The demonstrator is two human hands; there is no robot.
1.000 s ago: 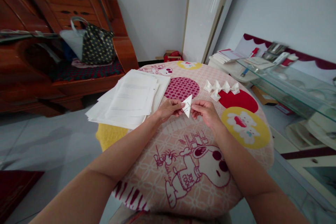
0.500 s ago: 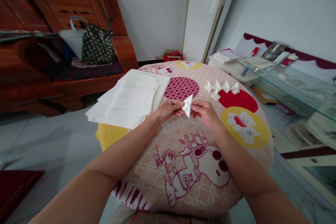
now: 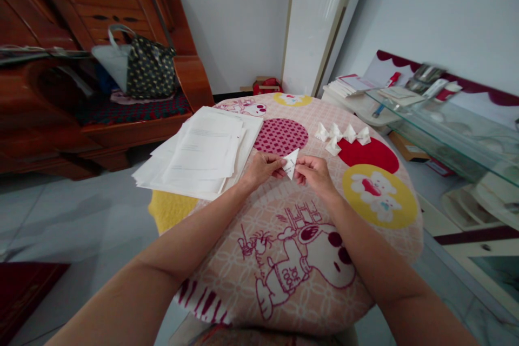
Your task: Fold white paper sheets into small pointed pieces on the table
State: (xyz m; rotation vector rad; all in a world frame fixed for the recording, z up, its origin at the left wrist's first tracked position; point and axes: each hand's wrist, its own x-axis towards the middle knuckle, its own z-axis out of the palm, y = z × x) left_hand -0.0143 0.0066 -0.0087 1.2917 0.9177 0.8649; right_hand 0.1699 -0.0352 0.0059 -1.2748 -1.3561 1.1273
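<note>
A small white paper folded into a triangle (image 3: 291,162) is pinched between both my hands above the round table (image 3: 284,259). My left hand (image 3: 261,168) grips its left edge with closed fingers. My right hand (image 3: 313,172) pinches its right side, fingers curled. A stack of white paper sheets (image 3: 203,152) lies just left of my left hand. Several finished folded paper pieces (image 3: 343,135) sit in a row beyond my right hand.
The table wears a pink cartoon-dog cloth (image 3: 302,259). A wooden bench (image 3: 81,65) with a patterned bag (image 3: 140,67) stands at the left. A glass shelf unit (image 3: 450,113) with papers and tins is at the right, a tall white appliance (image 3: 314,21) behind.
The paper triangle looks smaller and lower now, and my hands have drawn slightly closer together around it. Nothing else moved.
</note>
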